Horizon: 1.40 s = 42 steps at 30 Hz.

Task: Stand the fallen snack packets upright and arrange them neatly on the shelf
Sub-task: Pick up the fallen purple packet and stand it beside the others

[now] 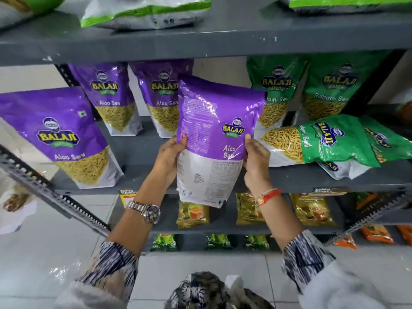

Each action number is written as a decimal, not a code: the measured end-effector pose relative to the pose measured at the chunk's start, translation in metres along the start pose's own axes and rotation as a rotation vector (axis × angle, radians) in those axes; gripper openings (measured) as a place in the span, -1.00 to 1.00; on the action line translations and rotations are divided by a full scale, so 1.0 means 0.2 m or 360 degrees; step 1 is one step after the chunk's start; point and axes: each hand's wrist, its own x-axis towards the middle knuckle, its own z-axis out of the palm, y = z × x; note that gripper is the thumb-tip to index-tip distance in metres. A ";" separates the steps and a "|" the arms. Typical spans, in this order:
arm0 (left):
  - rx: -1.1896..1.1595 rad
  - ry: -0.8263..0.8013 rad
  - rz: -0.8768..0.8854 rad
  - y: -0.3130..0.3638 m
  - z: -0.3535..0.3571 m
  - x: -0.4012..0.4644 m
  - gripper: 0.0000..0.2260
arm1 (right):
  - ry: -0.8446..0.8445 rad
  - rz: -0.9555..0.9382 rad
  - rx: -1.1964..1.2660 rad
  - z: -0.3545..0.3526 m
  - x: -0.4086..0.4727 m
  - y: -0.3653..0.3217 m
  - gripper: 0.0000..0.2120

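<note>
I hold a purple Aloo Sev packet (214,139) upright in front of the grey middle shelf (138,175), its back side facing me. My left hand (170,155) grips its left edge and my right hand (256,159) its right edge. Three purple Aloo Sev packets stand on the shelf: one at front left (62,134) and two behind (109,97) (160,97). Two green Ratlami Sev packets stand at the back right (276,85) (334,90). More green packets lie fallen on their sides at right (316,141) (388,141), one partly under them (338,169).
The upper shelf (200,39) carries white-and-green bags (142,12). Lower shelves hold gold tea packets (312,208), dark green packets (218,241) and orange packets (376,233). Perforated metal uprights (55,197) frame the rack. White floor tiles lie below.
</note>
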 end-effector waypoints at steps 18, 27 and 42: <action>0.0891 0.0742 0.0951 0.25 0.42 -0.16 -0.40 | -0.0056 -0.0692 -0.0549 0.27 -0.20 -0.06 -0.81; 0.1060 0.0898 0.0909 0.25 0.39 -0.13 -0.55 | -0.0451 -0.0875 -0.0789 0.31 -0.30 0.01 -0.79; 0.0119 0.0419 0.0320 0.27 0.10 -0.07 -0.81 | -0.1306 0.0512 -0.0188 0.02 0.01 0.23 -0.12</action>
